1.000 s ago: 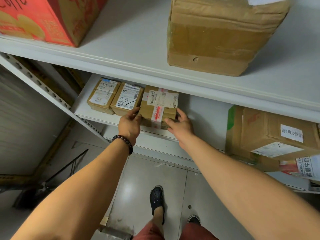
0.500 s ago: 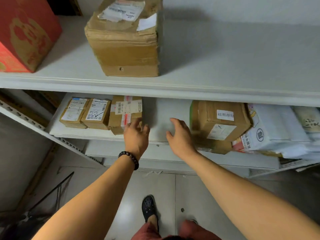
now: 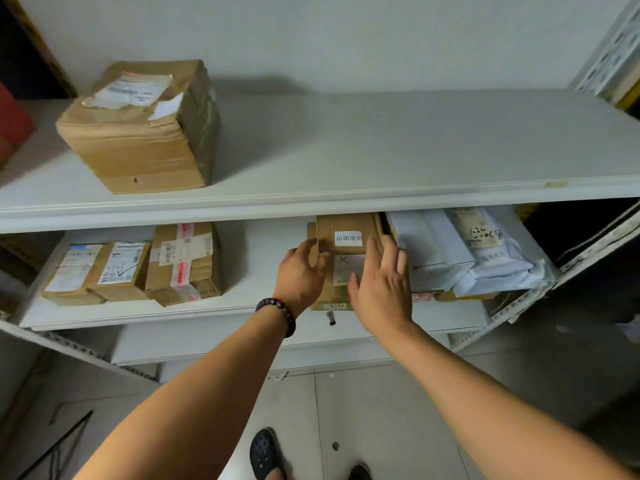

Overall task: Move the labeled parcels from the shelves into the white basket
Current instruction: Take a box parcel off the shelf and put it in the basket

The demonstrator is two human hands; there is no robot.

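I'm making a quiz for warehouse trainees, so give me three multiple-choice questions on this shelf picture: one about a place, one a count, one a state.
1. Where is the box between the left hand and right hand? A upper shelf; B lower shelf; C floor.
2. How many small boxes sit at that shelf's left end? A one; B three; C five.
3. How are the hands? A open; B fists; C holding bags.
Answers: B, it stands on the lower shelf; B, three sit side by side; A, fingers are spread and grip nothing.
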